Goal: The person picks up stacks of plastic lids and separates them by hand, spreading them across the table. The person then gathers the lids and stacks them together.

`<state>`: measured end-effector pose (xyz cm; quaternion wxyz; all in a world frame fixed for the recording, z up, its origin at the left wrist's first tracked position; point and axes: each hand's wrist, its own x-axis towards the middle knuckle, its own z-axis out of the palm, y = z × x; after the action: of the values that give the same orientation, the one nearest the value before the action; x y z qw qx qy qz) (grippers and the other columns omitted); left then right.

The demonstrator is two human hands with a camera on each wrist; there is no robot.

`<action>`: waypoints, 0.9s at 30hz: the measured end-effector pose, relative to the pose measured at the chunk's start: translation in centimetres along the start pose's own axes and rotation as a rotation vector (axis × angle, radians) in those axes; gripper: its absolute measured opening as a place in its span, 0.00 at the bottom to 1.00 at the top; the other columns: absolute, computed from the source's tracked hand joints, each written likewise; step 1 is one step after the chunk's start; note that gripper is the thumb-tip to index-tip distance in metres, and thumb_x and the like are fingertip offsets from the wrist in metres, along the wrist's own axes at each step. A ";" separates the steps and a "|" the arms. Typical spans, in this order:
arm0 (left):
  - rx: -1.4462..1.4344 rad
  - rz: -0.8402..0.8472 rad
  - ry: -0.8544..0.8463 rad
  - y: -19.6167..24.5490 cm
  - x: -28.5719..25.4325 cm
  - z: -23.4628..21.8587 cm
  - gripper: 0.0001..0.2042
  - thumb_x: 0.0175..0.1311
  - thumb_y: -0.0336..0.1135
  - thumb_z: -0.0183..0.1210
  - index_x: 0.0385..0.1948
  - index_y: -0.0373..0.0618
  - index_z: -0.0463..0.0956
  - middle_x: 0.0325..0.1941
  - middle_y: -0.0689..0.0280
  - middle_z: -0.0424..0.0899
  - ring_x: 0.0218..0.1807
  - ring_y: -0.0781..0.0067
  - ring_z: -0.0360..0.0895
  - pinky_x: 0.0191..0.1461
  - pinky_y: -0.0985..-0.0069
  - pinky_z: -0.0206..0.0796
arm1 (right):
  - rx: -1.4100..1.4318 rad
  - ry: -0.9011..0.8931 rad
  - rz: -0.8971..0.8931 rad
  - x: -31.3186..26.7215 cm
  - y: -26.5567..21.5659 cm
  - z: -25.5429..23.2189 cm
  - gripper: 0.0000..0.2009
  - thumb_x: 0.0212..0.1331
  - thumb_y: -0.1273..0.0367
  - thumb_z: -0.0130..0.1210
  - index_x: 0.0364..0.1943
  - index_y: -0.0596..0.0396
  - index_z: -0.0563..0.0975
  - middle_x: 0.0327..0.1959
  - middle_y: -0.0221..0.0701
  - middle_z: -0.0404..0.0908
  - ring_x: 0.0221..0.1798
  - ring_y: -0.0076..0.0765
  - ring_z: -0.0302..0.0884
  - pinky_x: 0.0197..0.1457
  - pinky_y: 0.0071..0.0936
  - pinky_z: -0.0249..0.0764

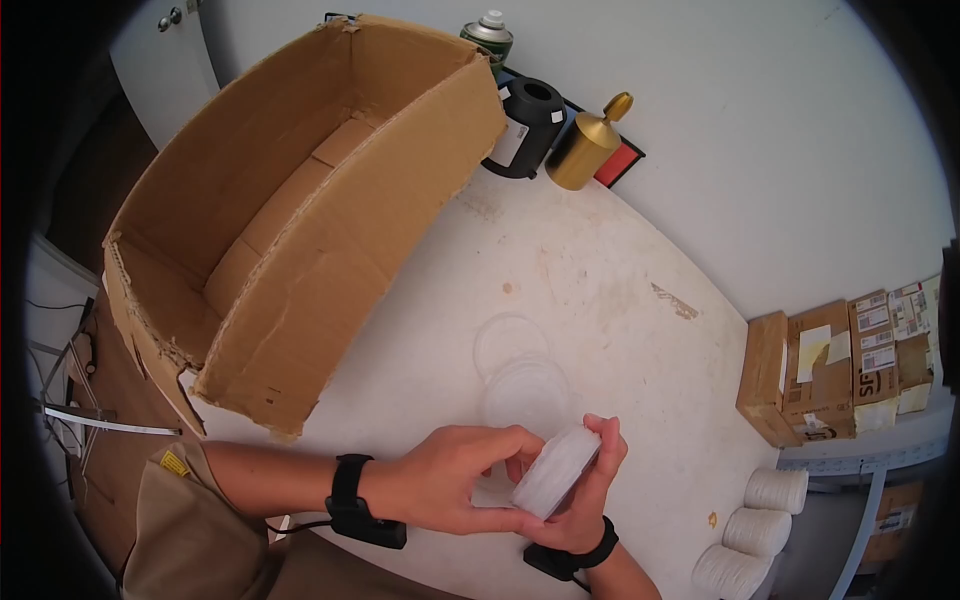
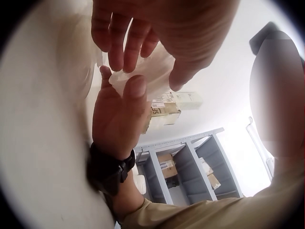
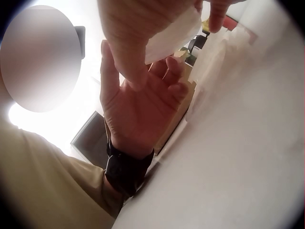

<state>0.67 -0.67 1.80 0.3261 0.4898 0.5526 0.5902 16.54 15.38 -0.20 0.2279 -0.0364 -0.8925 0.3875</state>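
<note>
A translucent white round piece (image 1: 558, 470), tilted on its edge, is held above the table between both hands. The right hand (image 1: 592, 490) grips its right side, with fingers along the far rim. At its left face is the left hand (image 1: 450, 480), thumb by the lower edge and bent fingers near the upper edge. The left wrist view shows the left hand (image 2: 167, 33) over the piece (image 2: 157, 71), facing the right hand (image 2: 119, 114). In the right wrist view the left palm (image 3: 143, 109) shows below the right hand (image 3: 138, 33). Just beyond lie clear round pieces (image 1: 525, 395) on the table.
A large open cardboard box (image 1: 350, 230) stands at the left of the white table (image 1: 600, 320). Behind are a black container (image 1: 525, 130), a gold canister (image 1: 583, 150) and a spray can (image 1: 488, 38). White rolls (image 1: 755, 530) and cartons (image 1: 820, 370) are at the right.
</note>
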 end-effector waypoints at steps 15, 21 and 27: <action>-0.167 -0.055 0.179 -0.7 0.0 -0.1 0.07 0.67 0.33 0.65 0.37 0.44 0.75 0.28 0.74 0.82 0.29 0.85 0.74 0.29 0.81 0.59 | 0.446 0.094 0.094 0.1 0.9 -0.6 0.64 0.35 0.64 0.79 0.77 0.61 0.45 0.69 0.40 0.57 0.71 0.43 0.61 0.71 0.44 0.63; -0.188 -0.209 0.284 -0.6 0.6 -0.8 0.04 0.69 0.28 0.61 0.35 0.42 0.75 0.27 0.76 0.78 0.27 0.91 0.69 0.28 0.85 0.58 | 0.510 0.197 0.027 0.1 1.4 -1.0 0.63 0.36 0.62 0.77 0.77 0.61 0.46 0.70 0.41 0.59 0.72 0.46 0.62 0.74 0.46 0.60; -0.226 -0.332 0.302 -1.8 0.9 -1.4 0.05 0.70 0.26 0.60 0.34 0.42 0.73 0.29 0.77 0.76 0.29 0.93 0.68 0.30 0.86 0.59 | 0.478 0.187 0.082 -0.3 1.3 -0.9 0.63 0.36 0.60 0.78 0.77 0.62 0.46 0.71 0.42 0.58 0.73 0.45 0.59 0.75 0.44 0.58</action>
<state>-1.21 0.04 0.40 0.3849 0.2591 0.5983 0.6532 17.03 16.79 -0.70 0.2955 -0.0532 -0.7485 0.5913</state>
